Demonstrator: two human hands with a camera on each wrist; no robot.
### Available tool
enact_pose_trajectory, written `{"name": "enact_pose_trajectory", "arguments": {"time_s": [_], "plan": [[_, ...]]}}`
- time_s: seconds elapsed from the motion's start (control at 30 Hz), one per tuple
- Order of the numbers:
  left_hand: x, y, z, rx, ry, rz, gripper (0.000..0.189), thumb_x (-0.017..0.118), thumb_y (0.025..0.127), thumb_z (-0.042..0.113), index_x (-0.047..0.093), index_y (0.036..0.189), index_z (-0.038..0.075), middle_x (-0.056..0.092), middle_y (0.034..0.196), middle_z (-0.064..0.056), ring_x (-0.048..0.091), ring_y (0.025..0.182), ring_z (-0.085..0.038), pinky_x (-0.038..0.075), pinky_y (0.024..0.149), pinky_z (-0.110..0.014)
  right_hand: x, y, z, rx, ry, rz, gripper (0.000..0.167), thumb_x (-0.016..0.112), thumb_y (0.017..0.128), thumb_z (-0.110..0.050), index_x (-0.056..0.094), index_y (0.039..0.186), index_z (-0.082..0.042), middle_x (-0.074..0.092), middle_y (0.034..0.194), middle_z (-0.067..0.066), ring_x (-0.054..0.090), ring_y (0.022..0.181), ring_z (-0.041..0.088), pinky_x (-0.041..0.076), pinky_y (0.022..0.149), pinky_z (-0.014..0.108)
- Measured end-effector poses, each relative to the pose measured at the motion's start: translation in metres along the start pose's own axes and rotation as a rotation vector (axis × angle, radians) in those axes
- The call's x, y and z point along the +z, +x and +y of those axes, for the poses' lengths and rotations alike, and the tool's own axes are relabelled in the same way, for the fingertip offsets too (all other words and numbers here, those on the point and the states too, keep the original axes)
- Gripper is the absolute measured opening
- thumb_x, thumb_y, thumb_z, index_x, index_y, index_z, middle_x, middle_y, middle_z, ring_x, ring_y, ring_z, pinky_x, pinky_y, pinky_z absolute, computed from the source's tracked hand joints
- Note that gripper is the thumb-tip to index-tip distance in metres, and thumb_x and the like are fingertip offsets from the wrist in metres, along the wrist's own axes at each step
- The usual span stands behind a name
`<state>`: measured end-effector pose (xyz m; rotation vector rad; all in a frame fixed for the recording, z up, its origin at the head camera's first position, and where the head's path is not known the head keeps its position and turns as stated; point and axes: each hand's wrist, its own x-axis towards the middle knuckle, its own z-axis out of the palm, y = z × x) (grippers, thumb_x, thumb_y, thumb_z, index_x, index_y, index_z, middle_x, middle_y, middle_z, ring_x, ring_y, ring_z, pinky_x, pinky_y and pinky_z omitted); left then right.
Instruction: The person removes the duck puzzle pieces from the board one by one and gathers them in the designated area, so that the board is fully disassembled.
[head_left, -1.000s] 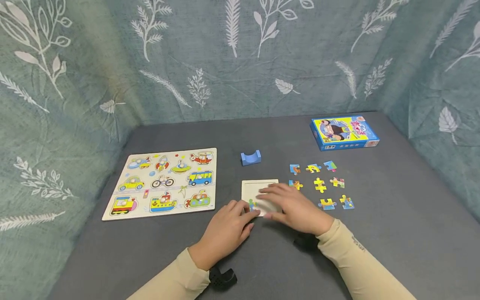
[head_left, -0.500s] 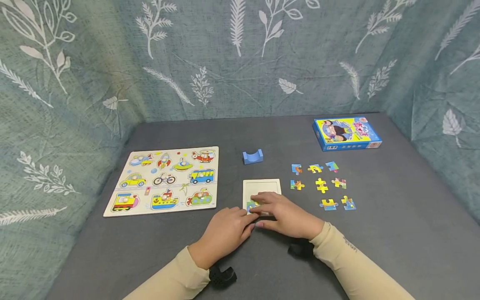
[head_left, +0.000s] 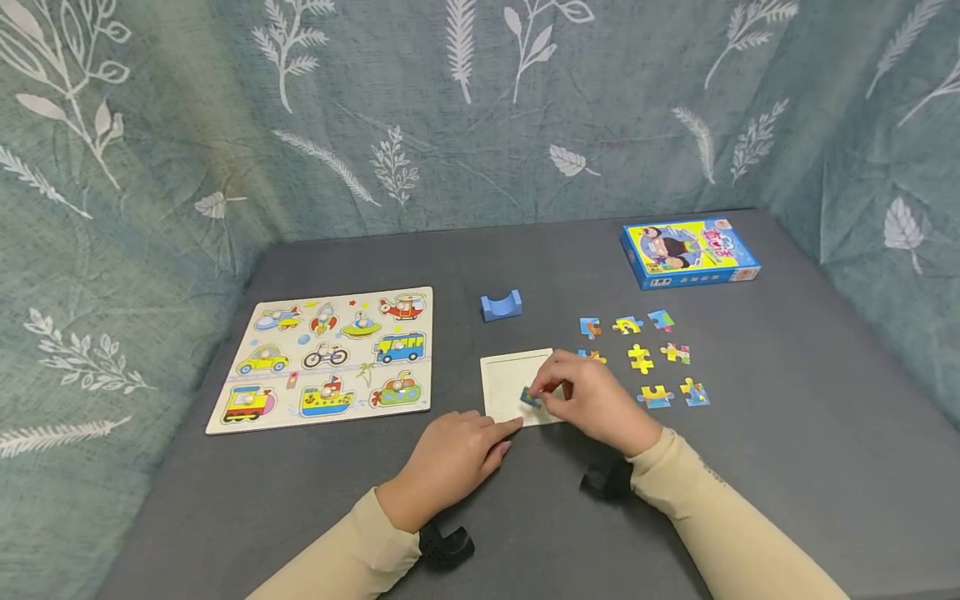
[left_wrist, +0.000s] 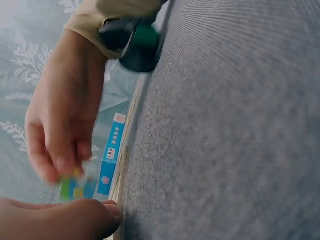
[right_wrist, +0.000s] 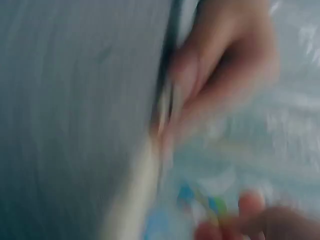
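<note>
Between thumb and fingertips my right hand (head_left: 594, 400) pinches a small green and blue jigsaw piece (head_left: 530, 398), raised over the right part of a pale wooden puzzle frame (head_left: 504, 382). In the left wrist view that puzzle piece (left_wrist: 77, 189) is blurred below the right fingertips. My left hand (head_left: 450, 458) lies at the frame's front edge, its index finger straight and touching the rim, with the thumb on the near side. The right wrist view is smeared by motion; the left hand (right_wrist: 227, 60) shows there beside the frame's edge.
Several loose jigsaw pieces (head_left: 641, 359) lie spread right of the frame. A blue curved block (head_left: 501, 307) stands behind it. On the left lies a wooden vehicle puzzle board (head_left: 352, 377). A blue and yellow box (head_left: 690, 254) sits at the back right, before a leaf-patterned curtain (head_left: 465, 167).
The piece that lay in the frame's front left corner is now pinched in my right hand, lifted and moved rightward. The left hand has stayed at the front edge.
</note>
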<state>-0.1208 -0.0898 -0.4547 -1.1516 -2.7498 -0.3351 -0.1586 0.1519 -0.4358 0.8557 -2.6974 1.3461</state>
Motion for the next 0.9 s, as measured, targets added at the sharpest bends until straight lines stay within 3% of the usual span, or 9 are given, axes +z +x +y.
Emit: {"name": "enact_pose_trajectory", "arguments": {"time_s": [0.1, 0.2, 0.37, 0.57, 0.73, 0.9], "plan": [[-0.001, 0.0, -0.001, -0.017, -0.009, -0.024, 0.03, 0.074, 0.099, 0.022, 0.076, 0.129, 0.018, 0.075, 0.092, 0.003, 0.065, 0.08, -0.014, 0.054, 0.07, -0.033, -0.027, -0.007, 0.007, 0.073, 0.005, -0.045, 0.024, 0.073, 0.084, 0.013, 0.074, 0.093, -0.009, 0.068, 0.09, -0.003, 0.064, 0.077, 0.012, 0.054, 0.068, 0.029], [-0.001, -0.002, -0.002, -0.027, -0.016, -0.026, 0.031, 0.076, 0.098, 0.021, 0.077, 0.129, 0.019, 0.075, 0.091, 0.004, 0.063, 0.078, -0.014, 0.052, 0.067, -0.031, -0.049, -0.014, 0.017, 0.149, 0.007, -0.141, 0.027, 0.068, 0.08, 0.016, 0.073, 0.092, -0.009, 0.069, 0.086, -0.003, 0.064, 0.073, 0.012, 0.054, 0.066, 0.028], [-0.001, -0.005, -0.004, -0.046, -0.025, -0.024, 0.031, 0.076, 0.098, 0.02, 0.077, 0.129, 0.02, 0.076, 0.092, 0.005, 0.062, 0.077, -0.013, 0.051, 0.066, -0.031, -0.061, -0.015, 0.026, 0.199, -0.026, -0.266, 0.022, 0.072, 0.081, 0.01, 0.076, 0.089, -0.009, 0.069, 0.076, -0.006, 0.063, 0.066, 0.01, 0.053, 0.064, 0.027], [-0.003, -0.008, -0.005, -0.06, -0.022, -0.032, 0.032, 0.076, 0.098, 0.019, 0.076, 0.13, 0.02, 0.077, 0.095, 0.006, 0.064, 0.078, -0.013, 0.052, 0.068, -0.032, -0.052, -0.01, 0.029, 0.199, -0.092, -0.232, 0.016, 0.089, 0.081, -0.001, 0.078, 0.089, -0.008, 0.07, 0.074, -0.008, 0.063, 0.066, 0.007, 0.054, 0.065, 0.027], [-0.001, -0.008, -0.006, -0.061, -0.022, -0.018, 0.031, 0.076, 0.097, 0.019, 0.077, 0.129, 0.02, 0.077, 0.093, 0.006, 0.065, 0.077, -0.013, 0.052, 0.068, -0.033, -0.045, -0.009, 0.029, 0.105, -0.2, -0.197, 0.016, 0.091, 0.08, -0.003, 0.082, 0.092, -0.008, 0.064, 0.08, -0.01, 0.058, 0.071, 0.005, 0.051, 0.066, 0.027], [0.002, -0.009, -0.008, -0.048, -0.018, 0.025, 0.03, 0.076, 0.097, 0.016, 0.078, 0.126, 0.023, 0.076, 0.088, 0.008, 0.064, 0.073, -0.011, 0.051, 0.066, -0.032, -0.043, -0.01, 0.03, 0.071, -0.253, -0.197, 0.013, 0.09, 0.081, -0.004, 0.084, 0.091, -0.009, 0.059, 0.083, -0.006, 0.056, 0.072, 0.006, 0.049, 0.065, 0.027]]}}
